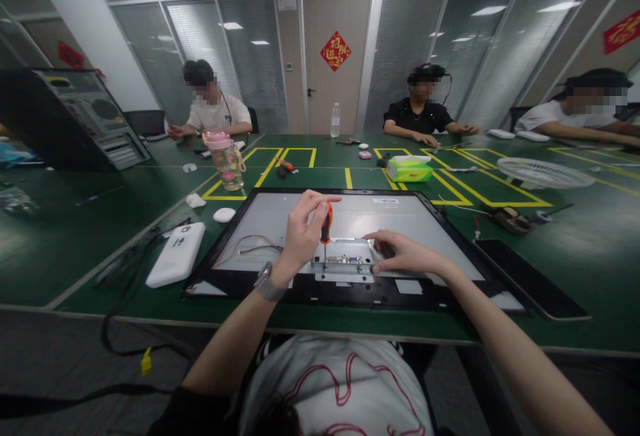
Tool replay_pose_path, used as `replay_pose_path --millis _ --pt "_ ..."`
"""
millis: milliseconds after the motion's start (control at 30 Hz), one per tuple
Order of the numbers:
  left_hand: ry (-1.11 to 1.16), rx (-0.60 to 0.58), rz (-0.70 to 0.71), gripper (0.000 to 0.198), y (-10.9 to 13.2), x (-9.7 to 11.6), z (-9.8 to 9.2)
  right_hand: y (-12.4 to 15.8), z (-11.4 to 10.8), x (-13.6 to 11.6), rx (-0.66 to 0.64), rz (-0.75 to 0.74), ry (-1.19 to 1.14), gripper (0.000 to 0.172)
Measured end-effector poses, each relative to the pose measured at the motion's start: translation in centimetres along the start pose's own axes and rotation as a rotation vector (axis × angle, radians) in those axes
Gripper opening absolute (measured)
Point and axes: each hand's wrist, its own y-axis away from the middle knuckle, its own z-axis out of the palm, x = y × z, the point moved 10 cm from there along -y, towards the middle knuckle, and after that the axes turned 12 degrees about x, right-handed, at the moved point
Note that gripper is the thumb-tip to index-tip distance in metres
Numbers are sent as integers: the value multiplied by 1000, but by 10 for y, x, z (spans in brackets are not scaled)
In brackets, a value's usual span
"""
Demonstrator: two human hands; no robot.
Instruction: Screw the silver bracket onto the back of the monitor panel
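A flat display panel (265, 223) with a black frame lies back side up on the table before me. Near its front edge sits a metal bracket (345, 277) with a small circuit board (345, 260). My left hand (303, 226) is closed around the orange and black handle of a screwdriver (326, 228). The screwdriver stands upright, its tip down at the bracket's left part. My right hand (403, 253) rests at the bracket's right end, thumb and index finger spread apart; its other fingers are partly hidden. Thin wires (257, 247) lie on the panel's left side.
Left of the panel are a white power bank (176, 255), a pink-lidded bottle (225, 159) and a computer case (70, 116). To the right lie a black phone (530, 277) and a tape measure (510, 219). A tissue pack (409, 169) is beyond. Several people sit across the table.
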Motion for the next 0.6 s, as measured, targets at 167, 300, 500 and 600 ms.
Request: replay_pose_path --millis 167,300,500,600 --pt "47 19 -34 14 -2 -1 0 0 1 0 -9 12 4 70" --pt "87 35 -83 9 -3 -5 0 0 1 1 -1 10 -5 71" --pt "132 28 -135 14 -3 -11 2 -1 1 3 4 3 -17 70" --pt "229 -63 -223 28 2 -19 10 0 1 2 0 7 -17 70"
